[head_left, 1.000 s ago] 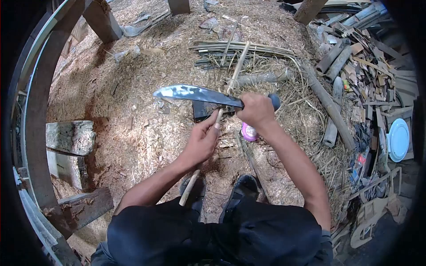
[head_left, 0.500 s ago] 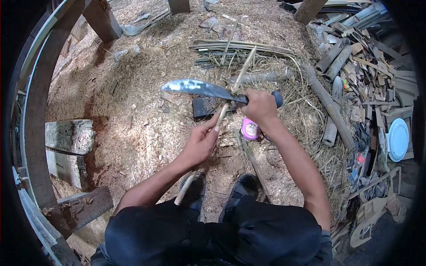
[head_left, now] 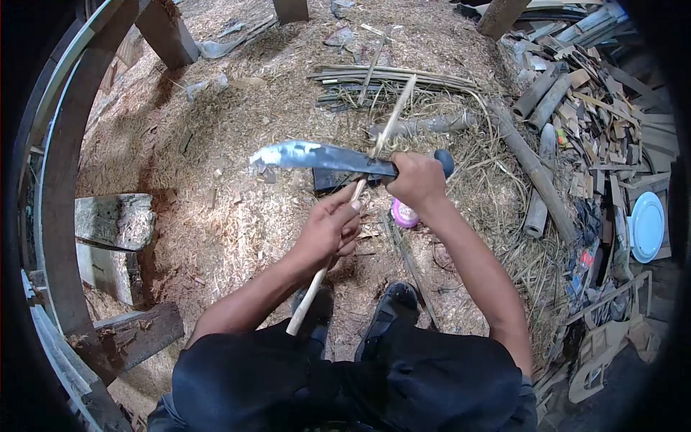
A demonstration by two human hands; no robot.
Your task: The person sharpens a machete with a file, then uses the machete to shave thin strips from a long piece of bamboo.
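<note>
My left hand [head_left: 330, 229] grips a thin bamboo stick [head_left: 392, 117] near its middle. The stick runs from beside my knee up and away toward the straw pile. My right hand [head_left: 415, 178] is closed on the dark handle of a long curved knife [head_left: 317, 157]. The blade points left and lies across the stick just above my left thumb. A pink round container [head_left: 403, 214] sits on the ground right below my right wrist. My two dark shoes [head_left: 392, 306] rest on the wood shavings under the hands.
A bundle of split bamboo strips [head_left: 389, 78] lies ahead. Thick bamboo poles [head_left: 534, 173] and a heap of offcuts [head_left: 604, 108] fill the right side, with a pale blue plate [head_left: 646, 227]. Wooden blocks [head_left: 115, 222] and curved frames [head_left: 61, 180] stand at left.
The knife slid back toward me and leftward along the stick. My left hand closed tighter round the stick and drew it slightly nearer.
</note>
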